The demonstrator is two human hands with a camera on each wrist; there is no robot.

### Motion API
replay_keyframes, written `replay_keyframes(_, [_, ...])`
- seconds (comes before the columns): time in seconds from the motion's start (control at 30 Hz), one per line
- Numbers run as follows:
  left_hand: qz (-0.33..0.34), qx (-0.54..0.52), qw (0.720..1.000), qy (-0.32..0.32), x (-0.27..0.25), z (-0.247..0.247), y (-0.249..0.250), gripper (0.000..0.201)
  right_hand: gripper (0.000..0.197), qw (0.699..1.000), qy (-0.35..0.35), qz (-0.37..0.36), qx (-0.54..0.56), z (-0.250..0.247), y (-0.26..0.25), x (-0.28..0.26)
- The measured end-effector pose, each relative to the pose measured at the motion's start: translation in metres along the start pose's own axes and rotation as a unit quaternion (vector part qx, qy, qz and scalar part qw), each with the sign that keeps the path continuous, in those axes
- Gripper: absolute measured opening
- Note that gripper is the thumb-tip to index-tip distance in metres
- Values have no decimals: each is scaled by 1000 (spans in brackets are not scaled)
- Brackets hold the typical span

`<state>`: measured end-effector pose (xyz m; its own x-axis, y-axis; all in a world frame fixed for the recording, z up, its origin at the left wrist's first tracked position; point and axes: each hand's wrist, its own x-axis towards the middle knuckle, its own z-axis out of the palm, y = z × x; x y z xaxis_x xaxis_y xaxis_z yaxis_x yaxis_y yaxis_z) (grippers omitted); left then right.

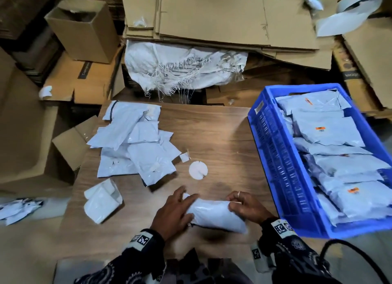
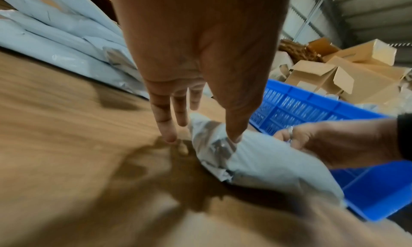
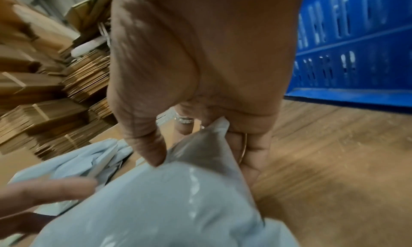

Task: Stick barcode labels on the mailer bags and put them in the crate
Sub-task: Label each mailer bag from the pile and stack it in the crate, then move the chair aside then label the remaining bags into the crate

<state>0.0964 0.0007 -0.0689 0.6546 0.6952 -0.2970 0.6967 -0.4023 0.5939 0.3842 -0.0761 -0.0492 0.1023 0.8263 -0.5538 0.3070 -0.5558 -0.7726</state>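
Observation:
A stuffed grey-white mailer bag (image 1: 214, 215) (image 2: 267, 162) (image 3: 167, 206) lies at the near edge of the wooden table (image 1: 222, 139). My left hand (image 1: 175, 210) (image 2: 196, 85) has straight fingers beside the bag's left end, and its thumb presses down on that end. My right hand (image 1: 244, 205) (image 3: 200, 124) pinches the bag's right edge between thumb and curled fingers. The blue crate (image 1: 267, 143) (image 2: 312, 106) (image 3: 356, 48) stands just right of my hands, with several labelled bags inside. A round white label disc (image 1: 198, 170) lies on the table beyond the bag.
A loose pile of unlabelled mailer bags (image 1: 137, 143) covers the table's left part. Crumpled white backing paper (image 1: 101, 201) sits at the front left. Flattened cardboard (image 1: 212, 14) and a frayed white sack (image 1: 180, 67) lie behind the table; open boxes stand to the left.

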Motion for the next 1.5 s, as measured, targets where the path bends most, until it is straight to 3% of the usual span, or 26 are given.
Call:
replay_keyframes(0.13, [-46,13,999,12,-4,27,9,60,36,983,53,-85,-152,-12,12,9])
replay_keyframes(0.2, [-70,14,997,33,-6,33,15,59,34,951,100,-159,-247,-11,15,11])
replay_keyframes(0.3, [-97,14,994,52,-11,40,24,58,31,908,95,-201,-355,-2,16,7])
replay_keyframes(0.43, [-126,17,989,72,-18,42,38,64,31,901,98,-213,-365,0,11,3])
replay_keyframes(0.53, [-146,7,979,138,-38,35,55,65,22,914,107,-253,-298,6,-3,-3])
replay_keyframes(0.7, [-196,-65,958,198,-102,26,61,47,14,925,4,-318,-207,37,-29,-10])
replay_keyframes(0.83, [-238,-146,934,223,-164,31,44,51,19,916,-91,-335,-203,70,-45,-18])
replay_keyframes(0.97, [-280,-167,907,267,-219,55,23,23,18,886,-176,-359,-236,117,-54,-28])
replay_keyframes(1.13, [-362,-236,850,302,-271,92,-3,34,8,807,-307,-396,-311,189,-72,-40])
replay_keyframes(1.23, [-419,-273,806,316,-305,111,-21,19,16,784,-351,-363,-362,242,-76,-42])
replay_keyframes(1.4, [-524,-342,707,330,-360,164,-74,12,5,730,-414,-350,-416,335,-70,-46])
replay_keyframes(1.5, [-571,-370,648,342,-391,202,-118,12,17,711,-448,-314,-443,392,-45,-36])
